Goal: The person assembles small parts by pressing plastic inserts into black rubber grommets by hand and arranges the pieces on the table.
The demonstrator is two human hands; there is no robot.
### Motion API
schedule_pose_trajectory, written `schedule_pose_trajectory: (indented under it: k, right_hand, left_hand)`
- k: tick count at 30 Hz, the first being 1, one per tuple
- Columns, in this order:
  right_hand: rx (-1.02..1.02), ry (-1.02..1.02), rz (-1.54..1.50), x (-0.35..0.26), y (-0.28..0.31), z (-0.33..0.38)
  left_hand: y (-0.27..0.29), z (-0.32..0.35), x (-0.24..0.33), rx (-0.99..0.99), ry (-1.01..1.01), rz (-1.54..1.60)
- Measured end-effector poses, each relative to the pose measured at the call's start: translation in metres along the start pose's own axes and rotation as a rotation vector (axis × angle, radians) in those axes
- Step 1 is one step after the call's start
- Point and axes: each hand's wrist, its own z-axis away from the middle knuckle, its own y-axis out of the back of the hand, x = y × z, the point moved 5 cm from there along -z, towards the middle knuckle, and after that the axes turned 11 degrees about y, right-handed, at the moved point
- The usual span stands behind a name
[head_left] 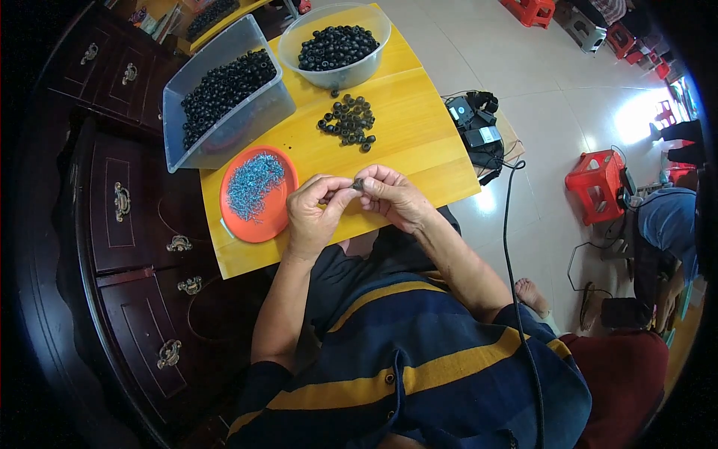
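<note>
1. beyond our fingertips, on the yellow table [419, 161], lies a loose pile of small black rings [348, 120], well apart from the pinch.
2. further out past that pile stands a round clear bowl [378, 24] filled with more black rings.
3. to the left of the bowl, further from our hands, sits a rectangular clear bin [224, 112] also loaded with black rings.
4. just left of our left hand rests an orange plate [254, 221] carrying a heap of thin blue-grey wire bits [253, 182]; the plate's edge is near the left thumb side but not touching it.
5. left of all this stands a dark wooden cabinet [127, 224] with brass handles.
6. to the right of our hands, off the table's edge, a black device with a cable [475, 123] lies on a low box on the pale floor, and a red stool [598, 183] stands further right.
7. nothing lies between our 2 hands and the pile; the stretch of table there is bare wood.
8. our left hand [318, 213] has its fingers curled in, thumb and forefinger pressed together at the meeting point.
9. our right hand [396, 196] is likewise closed to a fine pinch, and 1 small black ring [358, 183] is held between the 2 hands' fingertips, above the table's near edge.
10. we cannot tell whether a wire bit is also in the pinch.
</note>
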Motion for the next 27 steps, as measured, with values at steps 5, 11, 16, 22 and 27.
schedule_pose_trajectory:
  k: [5, 11, 16, 22, 27]
  right_hand:
    - [-0.030, 0.021, 0.034, -0.001, -0.003, 0.000]
    - [-0.049, 0.030, 0.036, -0.002, -0.003, 0.002]
    - [-0.078, 0.045, 0.119, -0.006, -0.004, 0.004]
    - [-0.193, 0.053, 0.205, -0.013, -0.010, 0.004]
    - [-0.250, 0.034, 0.199, -0.018, -0.022, 0.007]
  left_hand:
    - [-0.001, 0.000, -0.007, -0.011, 0.045, 0.073]
    - [-0.001, 0.003, -0.016, -0.039, 0.081, 0.152]
    - [-0.003, 0.008, -0.028, -0.202, 0.269, 0.383]
    - [-0.004, 0.006, -0.019, -0.415, 0.304, 0.504]
    - [0.002, 0.008, -0.009, -0.522, 0.178, 0.218]
